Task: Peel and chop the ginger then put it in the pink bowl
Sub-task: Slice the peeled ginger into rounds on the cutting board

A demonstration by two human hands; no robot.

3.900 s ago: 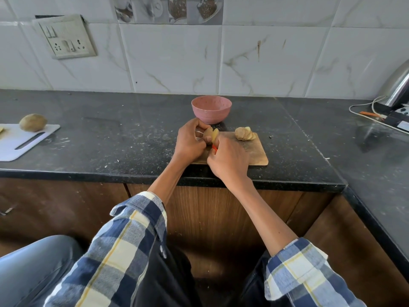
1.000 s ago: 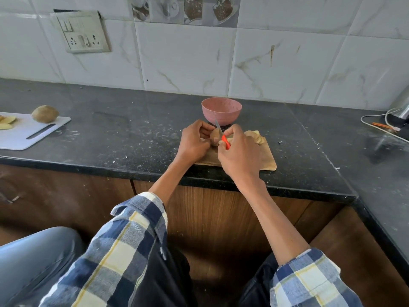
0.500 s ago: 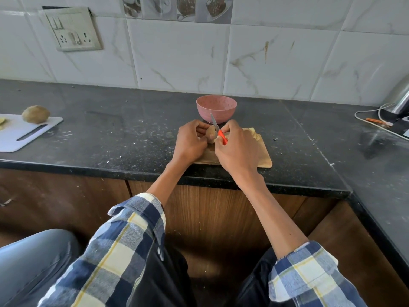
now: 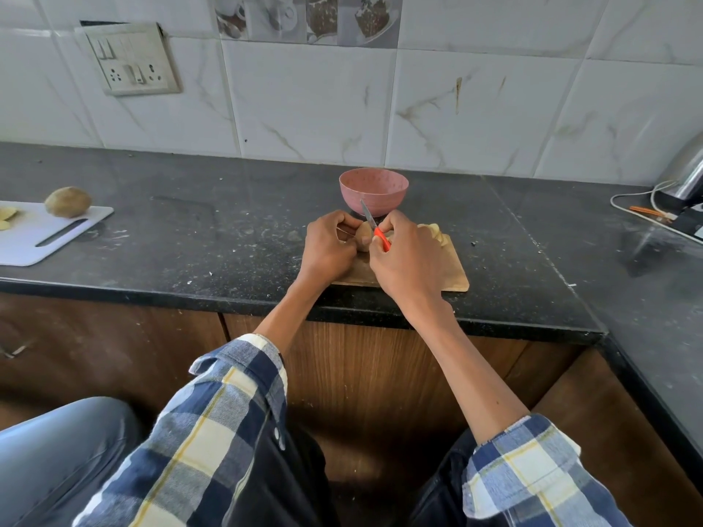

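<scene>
gripping a ginger (image 4: 364,236) piece, the left hand (image 4: 328,248) has its fingers curled round it, holding it above the wooden board (image 4: 454,270). right hand (image 4: 409,260) clenched round the orange handle of a knife (image 4: 374,228), blade angled up and away toward the bowl (image 4: 373,190), its base against the ginger's right side. ginger skin looks tan; how much is peeled, cannot tell. more ginger pieces (image 4: 433,232) lie on the board's far right part, partly hidden behind the right hand. pink bowl sits upright on the dark counter (image 4: 190,241) just behind the board; what is inside it, cannot tell. far left: white board (image 4: 42,237) with a potato (image 4: 68,201) on it and pale slices (image 4: 7,216) at the frame edge. wall socket (image 4: 127,58) on tiles upper left. far right: metal kettle (image 4: 684,165) and white cable (image 4: 627,207). both checked sleeves (image 4: 228,412) rolled back at the forearms.
</scene>
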